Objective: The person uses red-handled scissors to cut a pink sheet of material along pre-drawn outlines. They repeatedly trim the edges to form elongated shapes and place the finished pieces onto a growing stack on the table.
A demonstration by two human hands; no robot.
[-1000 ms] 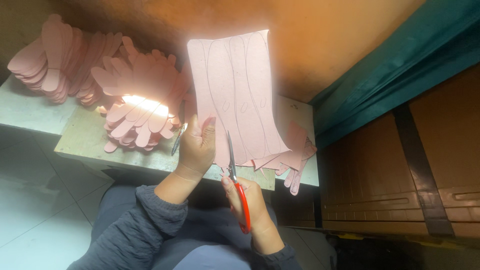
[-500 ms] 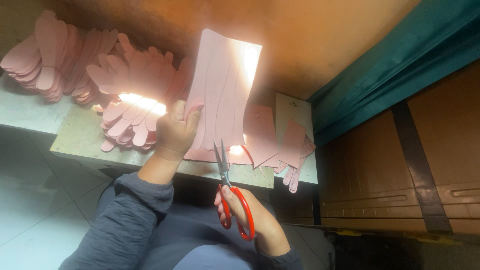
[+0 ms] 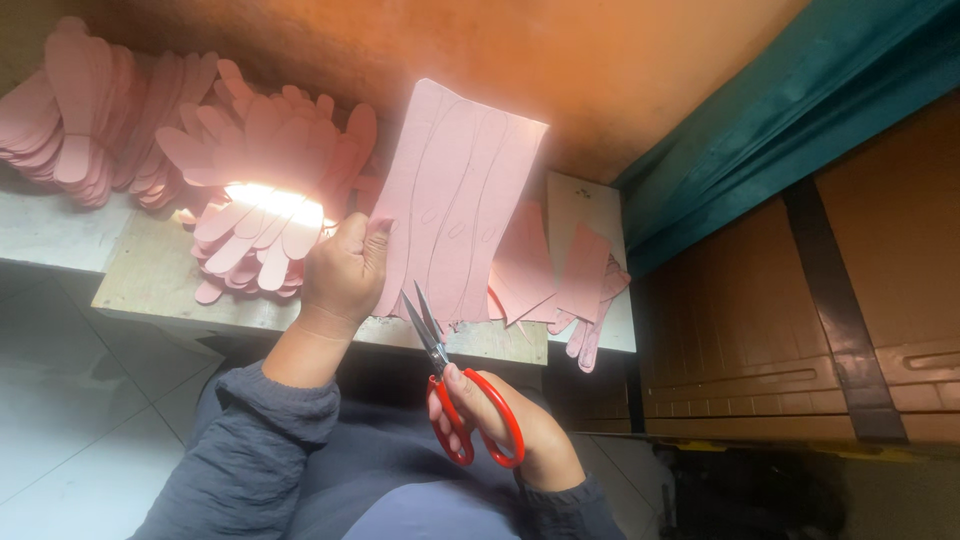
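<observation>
My left hand (image 3: 342,272) grips the left edge of a pink sheet (image 3: 456,200) marked with long curved outlines, holding it upright over the bench. Below it my right hand (image 3: 500,420) holds red-handled scissors (image 3: 462,392), fingers through the loops. The blades are slightly apart and their tips sit just under the sheet's bottom edge, near its middle.
Piles of cut pink sole-shaped pieces (image 3: 270,170) cover the bench (image 3: 150,275) at left, with more stacks (image 3: 70,110) at far left. Pink offcuts (image 3: 570,280) lie to the right. A teal panel (image 3: 780,120) and brown cabinet (image 3: 820,300) stand at right.
My left hand has tilted and shifted the pink sheet to the right. The scissors have come out from the sheet and dropped to just below its lower edge.
</observation>
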